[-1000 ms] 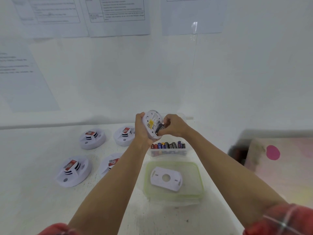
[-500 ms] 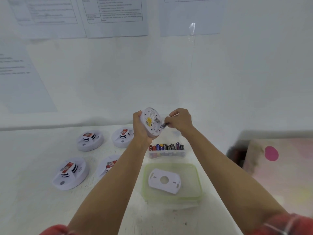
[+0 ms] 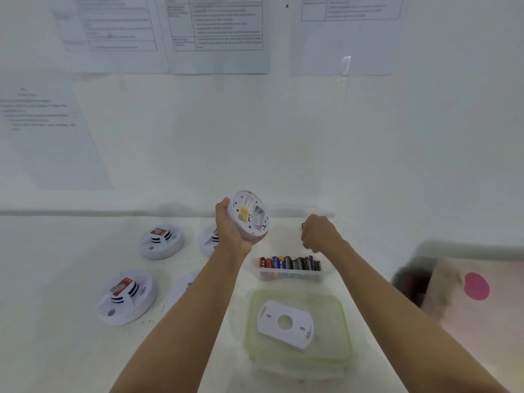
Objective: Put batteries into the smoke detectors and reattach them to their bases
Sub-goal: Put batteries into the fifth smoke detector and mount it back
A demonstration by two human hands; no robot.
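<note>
Right grip (image 3: 319,234) has pulled off the detector (image 3: 251,215) and hangs apart, fingers curled; I cannot tell whether it holds anything. Left grip (image 3: 231,229) still clasps the detector.

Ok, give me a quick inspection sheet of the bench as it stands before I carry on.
Surface: white tabletop, scuffed.
Job's things: white round smoke detector held with its back showing; four red-labelled detectors on the table at left; clear plastic tub of batteries; white base plate lying on a green-rimmed clear container.
Clutter: nothing seen.
Grippers: left hand grips the held detector; right hand apart from it, fingers curled on a small dark thing, too small to identify.
Cables: thin dark lead on the held detector's back, apparently.
Surroundings: printed sheets on a white wall; pale board with pink dot at right.
</note>
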